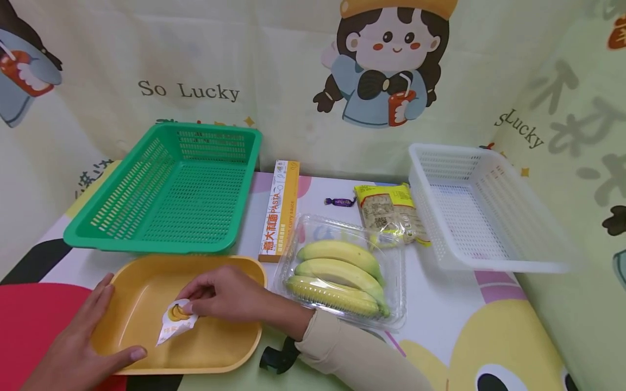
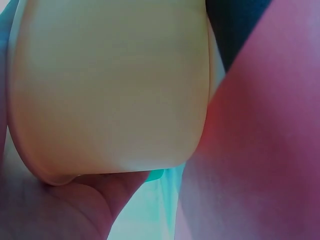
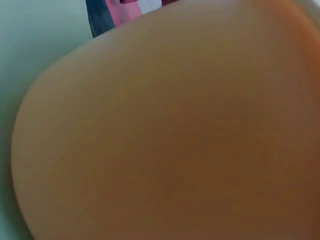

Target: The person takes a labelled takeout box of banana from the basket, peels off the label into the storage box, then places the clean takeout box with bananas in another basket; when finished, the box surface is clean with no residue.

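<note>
In the head view, my right hand (image 1: 227, 296) pinches a small white wrapper (image 1: 177, 326) printed with bananas, between thumb and fingers. It is held over the inside of a yellow-orange plastic basin (image 1: 220, 347). My left hand (image 1: 83, 336) rests against the basin's left end, fingers extended along the rim and thumb lying over the front edge. The left wrist view shows the basin wall (image 2: 115, 90) close up against that hand (image 2: 85, 205). Only the basin's blurred surface (image 3: 165, 120) fills most of the right wrist view; the right hand and wrapper are not visible there.
Behind the basin stands a green basket (image 1: 168, 195). To its right are a pasta box (image 1: 280, 209), a purple-wrapped candy (image 1: 339, 202), a yellow-topped packet (image 1: 391, 212) and bananas (image 1: 337, 271) in a clear clamshell box (image 1: 398, 304). A white basket (image 1: 513, 265) sits far right.
</note>
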Demonstrator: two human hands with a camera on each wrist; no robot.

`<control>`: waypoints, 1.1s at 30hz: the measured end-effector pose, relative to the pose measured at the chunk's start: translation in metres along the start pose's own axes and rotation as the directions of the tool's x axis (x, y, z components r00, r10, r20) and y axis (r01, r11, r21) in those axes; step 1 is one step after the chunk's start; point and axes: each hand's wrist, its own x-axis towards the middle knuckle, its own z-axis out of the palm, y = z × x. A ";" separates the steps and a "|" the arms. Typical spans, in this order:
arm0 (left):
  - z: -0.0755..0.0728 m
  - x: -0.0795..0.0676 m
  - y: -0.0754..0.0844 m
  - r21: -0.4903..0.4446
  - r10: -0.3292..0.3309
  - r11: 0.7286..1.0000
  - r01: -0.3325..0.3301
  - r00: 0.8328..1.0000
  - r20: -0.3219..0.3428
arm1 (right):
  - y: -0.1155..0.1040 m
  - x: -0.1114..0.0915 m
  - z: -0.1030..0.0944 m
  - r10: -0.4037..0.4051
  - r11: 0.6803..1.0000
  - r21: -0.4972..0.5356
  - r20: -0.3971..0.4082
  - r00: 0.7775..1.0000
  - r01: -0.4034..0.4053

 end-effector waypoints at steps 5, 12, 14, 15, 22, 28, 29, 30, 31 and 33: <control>0.001 0.001 -0.001 -0.013 -0.016 1.000 0.016 1.000 0.001 | 0.001 0.006 0.003 0.040 0.991 0.125 0.063 0.997 -0.048; 0.001 0.001 -0.008 -0.038 0.017 0.999 -0.016 1.000 0.023 | 0.005 0.018 0.001 0.047 0.996 0.078 0.022 0.999 -0.048; 0.001 0.001 -0.010 -0.053 0.048 0.997 -0.047 0.999 0.024 | 0.006 0.020 0.000 0.039 0.999 0.022 0.014 0.999 -0.039; 0.001 0.001 -0.011 -0.055 0.057 0.997 -0.055 0.998 0.028 | 0.006 0.020 0.000 0.034 0.999 -0.009 0.011 0.999 -0.034; 0.003 0.002 -0.014 -0.063 0.122 0.991 -0.120 0.992 0.019 | 0.008 0.020 0.000 0.073 0.973 -0.222 0.027 0.997 -0.065; 0.002 0.002 -0.013 -0.062 0.078 0.995 -0.076 0.996 0.045 | 0.007 0.020 0.002 0.108 0.943 -0.320 0.044 0.993 -0.089; 0.001 0.002 -0.012 -0.049 0.056 0.997 -0.053 0.997 0.058 | 0.007 0.020 0.001 0.104 0.941 -0.327 0.039 0.994 -0.086; 0.001 0.002 -0.012 -0.040 0.047 0.998 -0.045 0.997 0.060 | 0.007 0.019 0.001 0.102 0.941 -0.329 0.035 0.994 -0.085; 0.001 0.002 -0.012 -0.036 0.044 0.998 -0.042 0.997 0.062 | 0.007 0.019 0.001 0.097 0.939 -0.333 0.034 0.995 -0.080; 0.001 0.002 -0.012 -0.032 0.037 0.999 -0.035 0.997 0.067 | 0.007 0.020 0.001 0.082 0.933 -0.354 0.035 0.996 -0.064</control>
